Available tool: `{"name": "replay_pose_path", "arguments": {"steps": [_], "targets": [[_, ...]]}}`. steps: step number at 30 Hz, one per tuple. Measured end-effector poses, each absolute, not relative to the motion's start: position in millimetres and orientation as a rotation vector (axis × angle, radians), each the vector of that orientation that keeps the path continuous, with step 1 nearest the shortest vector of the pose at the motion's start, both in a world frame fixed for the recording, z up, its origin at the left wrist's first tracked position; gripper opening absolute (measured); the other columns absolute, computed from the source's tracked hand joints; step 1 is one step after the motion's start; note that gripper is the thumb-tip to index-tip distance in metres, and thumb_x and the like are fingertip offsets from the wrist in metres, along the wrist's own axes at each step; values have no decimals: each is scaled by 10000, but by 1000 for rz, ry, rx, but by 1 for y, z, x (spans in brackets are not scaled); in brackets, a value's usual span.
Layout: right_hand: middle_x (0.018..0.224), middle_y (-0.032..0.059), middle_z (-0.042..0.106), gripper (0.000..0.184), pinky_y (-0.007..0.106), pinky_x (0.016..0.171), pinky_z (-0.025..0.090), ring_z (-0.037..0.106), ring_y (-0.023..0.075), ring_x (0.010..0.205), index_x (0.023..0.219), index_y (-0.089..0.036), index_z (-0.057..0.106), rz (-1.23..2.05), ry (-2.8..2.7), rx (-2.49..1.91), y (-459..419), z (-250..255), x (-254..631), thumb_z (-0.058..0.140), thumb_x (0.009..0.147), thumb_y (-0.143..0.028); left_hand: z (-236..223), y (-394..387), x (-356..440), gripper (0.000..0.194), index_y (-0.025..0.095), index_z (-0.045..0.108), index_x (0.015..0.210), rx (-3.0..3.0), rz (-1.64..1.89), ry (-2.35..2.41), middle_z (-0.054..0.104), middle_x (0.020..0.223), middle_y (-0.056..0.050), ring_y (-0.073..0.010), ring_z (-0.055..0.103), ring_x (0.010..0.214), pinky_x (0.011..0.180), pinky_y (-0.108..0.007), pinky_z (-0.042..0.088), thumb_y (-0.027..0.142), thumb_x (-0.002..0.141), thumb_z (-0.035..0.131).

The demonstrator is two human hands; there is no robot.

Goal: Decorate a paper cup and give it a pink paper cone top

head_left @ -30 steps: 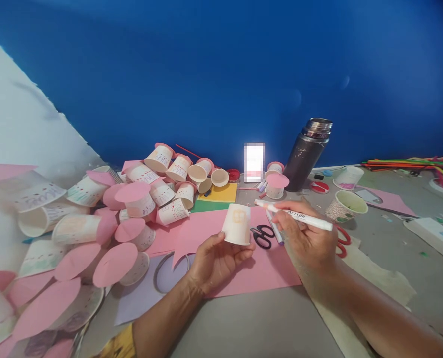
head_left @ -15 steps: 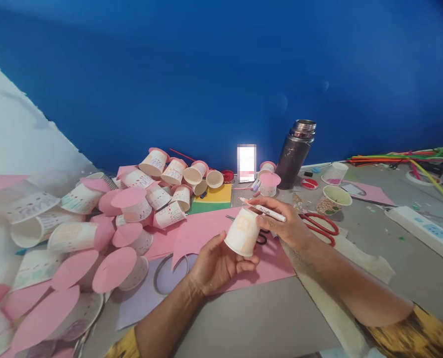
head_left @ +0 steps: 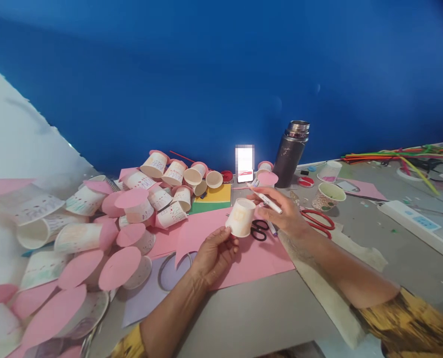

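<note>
My left hand (head_left: 216,252) pinches a small white paper cup (head_left: 241,217) upside down, a faint orange drawing on its side. My right hand (head_left: 281,213) holds a white marker (head_left: 266,200) between its fingers and also touches the cup from the right. Both hands hover over a pink paper sheet (head_left: 243,258) on the grey table. Black scissors (head_left: 259,230) lie on the sheet just under the cup.
A heap of decorated cups with pink round lids (head_left: 132,209) fills the left side. Behind stand a lit phone (head_left: 244,163), a dark metal flask (head_left: 290,153), red scissors (head_left: 318,219), a patterned cup (head_left: 326,196), pipe cleaners (head_left: 400,155) and a white power strip (head_left: 415,221).
My right hand came in from the right with the marker and now touches the cup. My left hand turned the cup and lifted it a little farther from me.
</note>
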State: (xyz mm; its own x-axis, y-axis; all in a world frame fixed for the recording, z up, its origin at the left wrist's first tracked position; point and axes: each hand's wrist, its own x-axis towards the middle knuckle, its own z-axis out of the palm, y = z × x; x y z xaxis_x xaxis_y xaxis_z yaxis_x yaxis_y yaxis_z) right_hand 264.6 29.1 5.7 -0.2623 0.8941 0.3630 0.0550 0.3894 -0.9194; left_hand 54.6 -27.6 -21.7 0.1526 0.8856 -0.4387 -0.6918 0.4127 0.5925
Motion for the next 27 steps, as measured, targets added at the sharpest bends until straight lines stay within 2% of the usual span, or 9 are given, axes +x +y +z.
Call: {"name": "replay_pose_path", "arguments": {"steps": [3, 7, 11, 14, 17, 20, 24, 26, 27], "targets": [[1286, 91, 699, 469, 417, 939, 551, 663, 262, 1139, 1347, -264, 566, 894, -1636, -913, 29, 2, 264, 652, 889, -314, -16, -22, 50, 181, 92, 645, 770, 211, 1253, 865, 643, 653, -54, -125, 644, 583, 534, -208, 538, 80, 937, 574], [1302, 113, 671, 565, 421, 895, 548, 648, 272, 1114, 1442, -249, 478, 553, -1987, -980, 35, -14, 263, 545, 886, -175, -13, -15, 41, 209, 94, 639, 771, 194, 1349, 856, 650, 666, -46, -117, 656, 592, 550, -202, 550, 82, 959, 549], [1024, 122, 712, 396, 397, 826, 501, 606, 272, 955, 1285, -184, 619, 66, -2451, -920, 29, -25, 256, 479, 923, -107, -14, -11, 34, 218, 87, 640, 772, 194, 1392, 849, 655, 679, -57, -120, 657, 599, 546, -206, 552, 94, 967, 544], [881, 96, 665, 349, 344, 737, 447, 550, 240, 849, 1184, -177, 671, -103, -2648, -861, 16, -28, 247, 454, 939, -54, -15, -10, 32, 198, 91, 639, 784, 197, 1403, 845, 654, 686, -55, -127, 659, 610, 558, -216, 561, 94, 962, 554], [843, 90, 628, 274, 335, 716, 412, 527, 231, 824, 1047, -175, 704, -158, -2736, -810, 5, -34, 237, 469, 953, -69, -16, -10, 33, 166, 97, 644, 820, 203, 1399, 850, 666, 721, -60, -135, 661, 630, 565, -228, 566, 85, 957, 552], [860, 95, 634, 253, 339, 742, 407, 542, 229, 837, 1008, -172, 712, -150, -2769, -820, 0, -42, 229, 473, 972, -97, -18, -9, 34, 146, 99, 655, 879, 216, 1383, 858, 676, 756, -64, -138, 662, 653, 567, -230, 565, 83, 963, 536], [855, 78, 679, 234, 325, 739, 405, 580, 228, 833, 1102, -198, 707, -19, -2791, -886, 8, -37, 233, 511, 979, -165, -20, -5, 33, 157, 93, 658, 919, 223, 1375, 869, 669, 753, -63, -127, 644, 646, 562, -217, 561, 97, 980, 513], [874, 66, 713, 265, 306, 713, 397, 607, 221, 837, 1192, -220, 682, 54, -2680, -1070, 19, -24, 246, 547, 964, -203, -20, -3, 31, 161, 82, 661, 941, 220, 1398, 883, 673, 772, -72, -127, 645, 655, 567, -215, 568, 98, 985, 507], [917, 63, 728, 254, 299, 717, 394, 623, 218, 868, 1172, -234, 690, 61, -2531, -1249, 25, -16, 255, 554, 958, -213, -20, -2, 30, 158, 79, 663, 952, 218, 1410, 888, 675, 786, -75, -128, 649, 664, 568, -213, 571, 94, 983, 509]]}}
